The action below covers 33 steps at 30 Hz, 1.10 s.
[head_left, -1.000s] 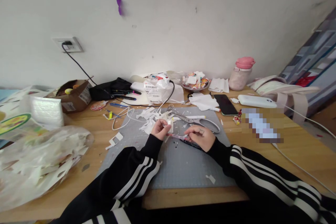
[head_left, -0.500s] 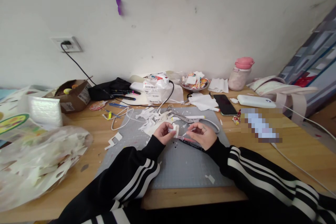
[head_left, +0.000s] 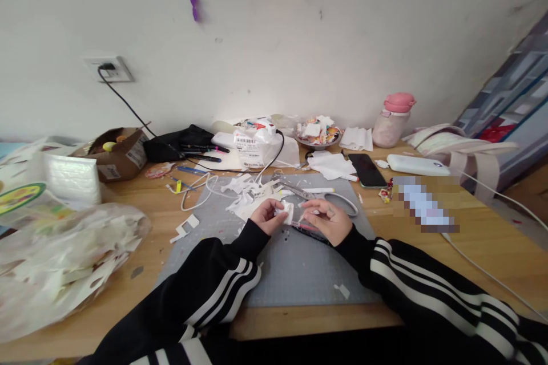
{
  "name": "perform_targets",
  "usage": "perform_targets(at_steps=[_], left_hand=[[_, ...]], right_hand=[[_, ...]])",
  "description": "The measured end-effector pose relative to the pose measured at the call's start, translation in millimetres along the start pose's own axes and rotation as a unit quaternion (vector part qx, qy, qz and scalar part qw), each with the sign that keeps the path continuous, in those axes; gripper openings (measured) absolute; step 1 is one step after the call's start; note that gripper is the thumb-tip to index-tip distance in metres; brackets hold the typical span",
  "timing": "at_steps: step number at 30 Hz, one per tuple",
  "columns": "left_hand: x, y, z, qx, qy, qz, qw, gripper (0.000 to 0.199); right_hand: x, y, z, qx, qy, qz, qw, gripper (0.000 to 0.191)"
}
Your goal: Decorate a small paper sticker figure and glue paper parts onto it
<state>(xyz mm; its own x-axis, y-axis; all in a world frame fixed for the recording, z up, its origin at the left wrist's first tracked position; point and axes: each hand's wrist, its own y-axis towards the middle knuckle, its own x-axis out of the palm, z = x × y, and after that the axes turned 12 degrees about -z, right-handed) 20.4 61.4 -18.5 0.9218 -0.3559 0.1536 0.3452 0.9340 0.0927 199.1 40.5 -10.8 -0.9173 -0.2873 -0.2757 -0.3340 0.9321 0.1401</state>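
Over the grey cutting mat [head_left: 299, 279], my left hand [head_left: 268, 217] pinches a small white piece [head_left: 286, 213] between thumb and fingers. My right hand [head_left: 329, 220] is closed just to its right, with something small and pale at its fingertips, too small to make out. A pink-and-black pen [head_left: 310, 232] lies on the mat between and below the hands. Behind the hands are scissors [head_left: 342, 201] with grey handles, and a heap of white paper scraps [head_left: 250, 194].
A clear plastic bag of scraps [head_left: 72, 262] fills the left side. At the back stand a cardboard box [head_left: 117, 162], a bowl of scraps [head_left: 317, 137] and a pink-lidded bottle [head_left: 390, 120]. A black phone [head_left: 367, 170] and white power bank [head_left: 417, 165] lie on the right.
The white piece in my left hand has turned and shows a broader face. The fingers of my right hand have shifted slightly, and the pale thing at their tips has changed angle.
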Motion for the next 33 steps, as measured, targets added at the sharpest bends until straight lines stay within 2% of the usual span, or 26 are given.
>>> perform_targets(at_steps=[13,19,24,29,33], left_hand=[[-5.5,2,-5,0.012,0.018,-0.003,1.0,0.038],[-6.8,2,-5,0.015,0.029,-0.014,0.999,0.037],[-7.1,3,-3,0.012,0.034,-0.025,0.999,0.039],[-6.8,2,-3,0.009,0.039,-0.023,0.999,0.039],[-5.8,2,-2,0.008,0.044,-0.025,0.999,0.039]], right_hand=[[1,3,-13,-0.045,-0.052,0.006,0.998,0.007],[1,4,-8,-0.053,-0.052,0.032,0.997,0.016],[3,3,-6,-0.036,-0.04,0.013,0.998,0.005],[7,1,-1,0.004,-0.019,-0.031,0.999,0.019],[8,2,1,0.037,0.005,-0.03,0.999,0.014]])
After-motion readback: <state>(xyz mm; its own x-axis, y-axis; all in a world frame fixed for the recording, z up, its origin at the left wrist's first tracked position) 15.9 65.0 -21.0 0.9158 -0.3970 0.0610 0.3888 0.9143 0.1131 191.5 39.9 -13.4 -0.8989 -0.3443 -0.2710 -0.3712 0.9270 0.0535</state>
